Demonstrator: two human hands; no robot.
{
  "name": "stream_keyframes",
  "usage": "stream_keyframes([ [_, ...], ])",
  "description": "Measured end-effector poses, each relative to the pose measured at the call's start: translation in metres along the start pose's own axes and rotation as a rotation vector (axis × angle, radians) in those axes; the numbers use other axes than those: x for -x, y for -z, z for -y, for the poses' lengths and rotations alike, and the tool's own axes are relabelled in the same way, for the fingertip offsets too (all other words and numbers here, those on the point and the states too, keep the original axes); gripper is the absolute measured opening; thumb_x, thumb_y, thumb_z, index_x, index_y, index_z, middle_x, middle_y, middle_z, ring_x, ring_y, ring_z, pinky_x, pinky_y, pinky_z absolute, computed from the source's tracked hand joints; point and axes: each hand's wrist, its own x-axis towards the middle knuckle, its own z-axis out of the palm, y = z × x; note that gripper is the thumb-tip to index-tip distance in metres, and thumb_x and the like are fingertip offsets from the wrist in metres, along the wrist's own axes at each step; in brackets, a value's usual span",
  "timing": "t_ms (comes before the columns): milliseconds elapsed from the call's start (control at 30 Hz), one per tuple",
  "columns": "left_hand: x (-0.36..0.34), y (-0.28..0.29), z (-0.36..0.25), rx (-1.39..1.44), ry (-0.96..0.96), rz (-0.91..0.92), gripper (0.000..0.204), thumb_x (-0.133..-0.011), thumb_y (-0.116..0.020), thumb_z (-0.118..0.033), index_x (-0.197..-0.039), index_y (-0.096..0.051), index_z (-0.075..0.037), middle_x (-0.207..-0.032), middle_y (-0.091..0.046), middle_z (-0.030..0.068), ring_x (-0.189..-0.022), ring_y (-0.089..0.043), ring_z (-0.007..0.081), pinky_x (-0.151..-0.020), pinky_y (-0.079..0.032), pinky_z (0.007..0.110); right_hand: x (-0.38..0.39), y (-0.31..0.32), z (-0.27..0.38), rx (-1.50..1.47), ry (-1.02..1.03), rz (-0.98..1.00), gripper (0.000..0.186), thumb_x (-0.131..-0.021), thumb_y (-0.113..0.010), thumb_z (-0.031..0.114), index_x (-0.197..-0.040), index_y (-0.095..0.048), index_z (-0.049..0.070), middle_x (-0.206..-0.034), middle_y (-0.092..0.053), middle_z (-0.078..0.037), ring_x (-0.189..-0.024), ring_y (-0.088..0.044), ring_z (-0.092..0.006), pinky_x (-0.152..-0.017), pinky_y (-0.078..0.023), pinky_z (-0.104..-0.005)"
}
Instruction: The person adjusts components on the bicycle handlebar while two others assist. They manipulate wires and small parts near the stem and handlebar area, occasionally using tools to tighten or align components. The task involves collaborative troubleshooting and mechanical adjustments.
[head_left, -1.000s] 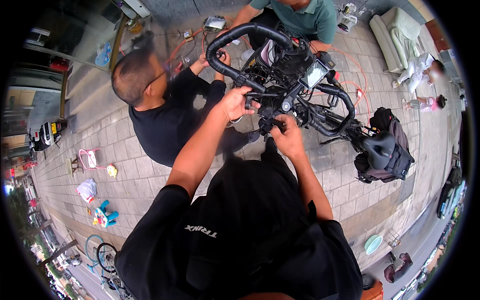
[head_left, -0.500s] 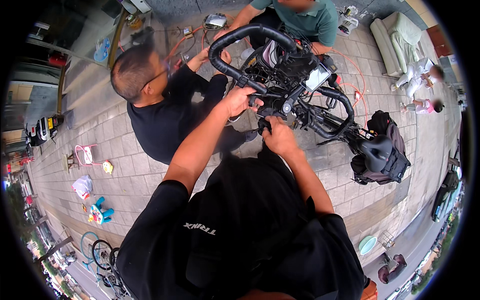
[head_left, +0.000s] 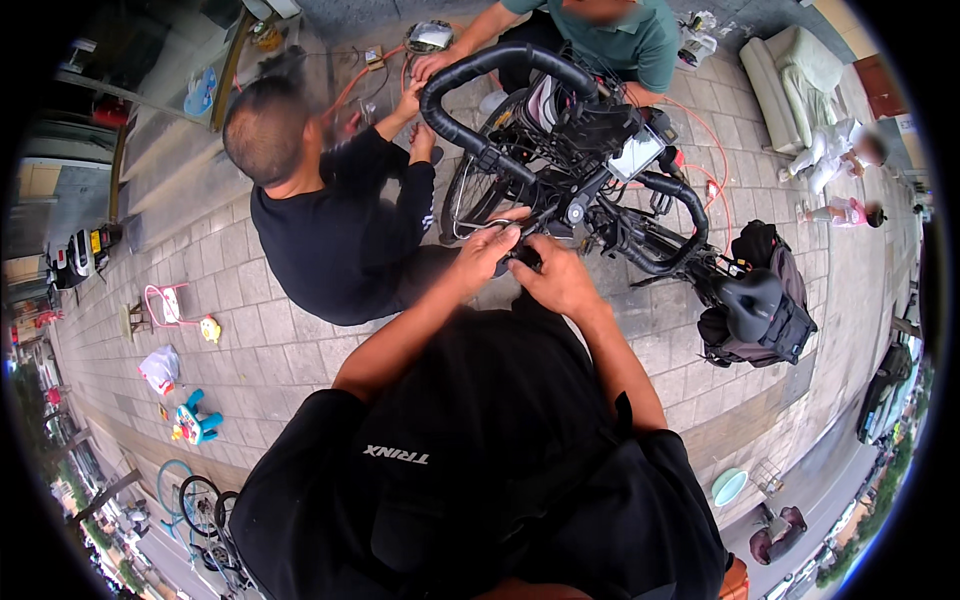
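Note:
A black bicycle stands in front of me, its taped drop handlebar (head_left: 462, 132) curving out on both sides. Just short of its stem, my two hands meet over a small black part (head_left: 524, 258), mostly covered by fingers, so I cannot tell its kind. My right hand (head_left: 560, 278) is closed around this part. Close against it, my left hand (head_left: 488, 256) has its fingers pinched together; what they grip is hidden. A pale-screened device (head_left: 636, 155) is mounted beyond the stem. The front wheel (head_left: 462, 200) shows past my left hand.
A person in black (head_left: 330, 240) crouches at left, and another in a green shirt (head_left: 640, 45) sits beyond the handlebar. An orange hose (head_left: 722, 150) lies on the paving. The saddle (head_left: 752, 303) and dark rear bags (head_left: 790, 325) extend right. A cream sofa (head_left: 795, 85) stands farther back.
My left hand has come off the handlebar area and moved toward me, beside my right hand. The crouching person has turned their head away and shifted their arms.

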Motion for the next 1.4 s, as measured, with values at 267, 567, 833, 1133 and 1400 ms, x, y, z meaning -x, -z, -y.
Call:
stream_keyframes([
  [267,-0.004,-0.028,-0.031,0.521,0.202,-0.067,0.052,-0.116,-0.048,-0.040,-0.159,-0.047,-0.010,-0.127,-0.068,0.0099,-0.114,-0.068,0.0190,-0.092,-0.060,0.041,-0.006,0.034,0.020,0.209,0.141,-0.255,0.036,-0.096,-0.076,0.030,-0.117,-0.073,0.001,-0.121,-0.074,-0.017,-0.101,-0.074,-0.0397,-0.084,-0.060,-0.0466],
  [567,-0.003,-0.024,-0.006,0.469,0.243,-0.014,0.041,-0.116,-0.045,-0.046,-0.129,-0.061,-0.010,-0.103,-0.070,0.0059,-0.078,-0.068,0.0172,-0.065,-0.055,0.034,-0.037,0.067,0.026,0.335,0.257,0.186,0.057,-0.099,-0.073,0.044,-0.142,-0.065,0.008,-0.134,-0.063,-0.013,-0.101,-0.074,-0.0349,-0.090,-0.059,-0.0458],
  [833,-0.027,-0.009,-0.009,0.419,0.372,-0.093,0.055,-0.112,-0.044,-0.061,-0.104,-0.064,-0.010,-0.080,-0.064,0.0041,-0.065,-0.064,0.0218,-0.057,-0.047,0.036,-0.077,0.070,0.043,0.668,0.197,0.283,0.073,-0.096,-0.068,0.060,-0.147,-0.063,0.008,-0.138,-0.067,-0.018,-0.119,-0.071,-0.0380,-0.099,-0.058,-0.0500],
  [1133,-0.038,0.004,0.007,0.543,0.421,0.039,0.058,-0.115,-0.038,-0.056,-0.147,-0.057,-0.011,-0.128,-0.074,0.0129,-0.081,-0.068,0.0218,-0.067,-0.053,0.036,-0.066,0.069,0.026,0.584,0.198,0.191,0.083,-0.086,-0.083,0.048,-0.147,-0.055,-0.002,-0.130,-0.072,-0.020,-0.111,-0.075,-0.0385,-0.094,-0.060,-0.0484],
  [1400,-0.070,-0.002,-0.014,0.518,0.440,0.056,0.051,-0.114,-0.043,-0.051,-0.135,-0.063,-0.009,-0.118,-0.076,0.0133,-0.072,-0.066,0.0198,-0.059,-0.051,0.033,-0.078,0.071,0.021,0.547,0.132,0.053,0.096,-0.078,-0.085,0.045,-0.148,-0.050,-0.012,-0.121,-0.075,-0.026,-0.104,-0.076,-0.0414,-0.092,-0.061,-0.0472],
])
